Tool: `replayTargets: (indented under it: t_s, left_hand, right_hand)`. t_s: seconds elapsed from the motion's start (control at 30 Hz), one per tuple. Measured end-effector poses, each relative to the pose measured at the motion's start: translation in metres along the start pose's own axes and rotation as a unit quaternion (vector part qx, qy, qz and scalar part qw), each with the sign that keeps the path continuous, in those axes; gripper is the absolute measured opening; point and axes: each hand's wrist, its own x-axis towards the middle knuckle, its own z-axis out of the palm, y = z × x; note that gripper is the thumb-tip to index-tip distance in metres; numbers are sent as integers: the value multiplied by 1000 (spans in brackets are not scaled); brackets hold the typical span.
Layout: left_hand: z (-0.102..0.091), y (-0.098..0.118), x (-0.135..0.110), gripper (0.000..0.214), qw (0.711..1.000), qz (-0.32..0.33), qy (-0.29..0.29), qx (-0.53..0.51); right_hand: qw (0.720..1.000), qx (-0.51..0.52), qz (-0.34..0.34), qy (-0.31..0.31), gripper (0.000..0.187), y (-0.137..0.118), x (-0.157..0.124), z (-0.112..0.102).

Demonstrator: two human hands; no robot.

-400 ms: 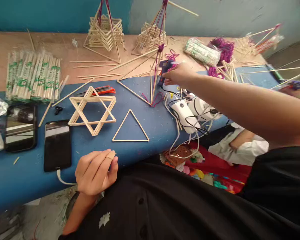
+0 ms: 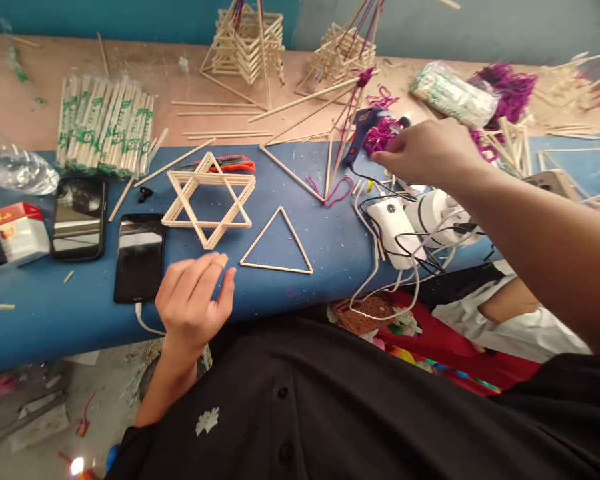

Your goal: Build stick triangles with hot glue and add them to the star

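Observation:
My left hand [image 2: 193, 303] hovers over the table's near edge, fingers loosely bent, thumb apart, holding nothing. In front of it a layered six-pointed star of thin wooden sticks [image 2: 223, 235] sits on the blue cover. To the star's right lies a flat stick triangle [image 2: 276, 269]. My right hand [image 2: 427, 153] reaches across the table with thumb and fingers apart, just right of a dark blue glue gun [image 2: 359, 137]. A small gap separates the fingertips from the gun, which stands upright beside a stick frame tied with purple yarn [image 2: 364, 77].
Wrapped chopsticks [image 2: 105, 127], a phone [image 2: 139, 267], another phone [image 2: 79, 217] and an orange cutter [image 2: 237, 163] occupy the left. A white power strip [image 2: 395, 230] with tangled cables lies at right. Stick structures [image 2: 250, 43] stand behind. Another person's arm [image 2: 513, 303] shows at lower right.
My right hand has let go of the glue gun and drawn slightly right of it. My left thumb has moved away from the fingers. The view has shifted left.

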Motion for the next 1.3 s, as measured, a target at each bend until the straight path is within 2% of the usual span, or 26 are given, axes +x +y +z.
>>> replayTargets:
  t_s: [0.07,0.13,0.23,0.27,0.3,0.37,0.47,0.53,0.63,0.73,0.83,0.9,1.03,1.1,1.2,1.3]
  left_hand:
    - [3,-4,5,31,999,-38,-22,30]
    - [7,-9,11,31,996,-70,-36,44]
    - [13,-17,21,29,994,-84,-61,38]
    - [15,-20,24,29,993,-82,-70,39]
    - [16,-22,27,29,993,-80,-80,42]
    - [19,-25,31,27,991,-74,-98,48]
    - [24,-28,33,23,988,-71,-130,49]
    - [29,-29,32,21,987,-71,-136,54]
    - [35,-32,31,17,990,-55,-114,61]
    - [34,-31,31,14,994,-27,-90,52]
    - [23,-25,28,15,996,-17,-82,33]
    - [14,-17,24,17,996,-13,-87,12]
    - [2,-4,11,20,989,12,-126,-80]
    - [1,0,7,22,980,33,-151,-127]
    - [5,4,5,28,972,53,-175,-144]
    - [5,7,5,30,974,35,-175,-140]
  right_hand:
    - [992,-85,-84,26,45,2,-27,7]
    - [973,-50,-217,66,37,-4,-64,22]
    - [891,83,-434,105,26,-26,-126,51]
    - [867,103,-473,113,21,-35,-143,61]
    - [856,107,-489,125,16,-42,-157,71]
    - [850,113,-492,150,12,-55,-176,89]
    - [850,113,-480,186,10,-64,-185,107]
    - [847,113,-476,207,18,-66,-185,115]
    - [839,122,-479,227,28,-65,-184,119]
    - [831,133,-483,243,28,-59,-187,113]
    - [824,161,-482,252,23,-43,-195,97]
    - [821,190,-472,260,19,-27,-202,83]
    - [818,211,-442,301,30,3,-211,62]
    - [820,208,-426,320,32,12,-212,59]
    - [819,204,-416,340,31,17,-208,63]
    - [816,191,-422,346,28,10,-203,69]
